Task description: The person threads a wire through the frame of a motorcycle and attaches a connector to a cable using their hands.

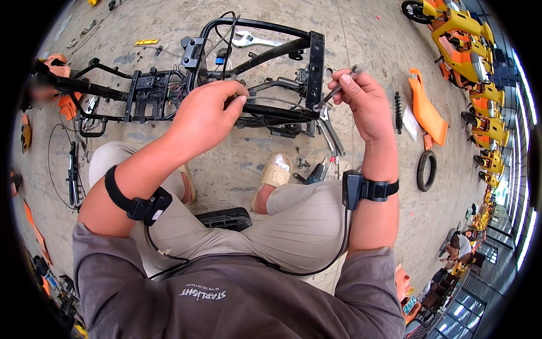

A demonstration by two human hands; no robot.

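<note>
A black tubular vehicle frame lies on the floor across the space before me. My right hand is closed around a slim metal wrench. The wrench slants down to the left, and its lower end meets the frame's corner near a bolt. Over the frame's middle, my left hand is closed, thumb and fingers together beside a frame tube. What those fingers hold, if anything, is hidden. Black cables loop up from the frame just beyond that hand.
An adjustable wrench lies beyond the frame. Pliers and a power drill are near my foot. To the right are an orange panel, a shock absorber and a tyre. Yellow scooters line the far right.
</note>
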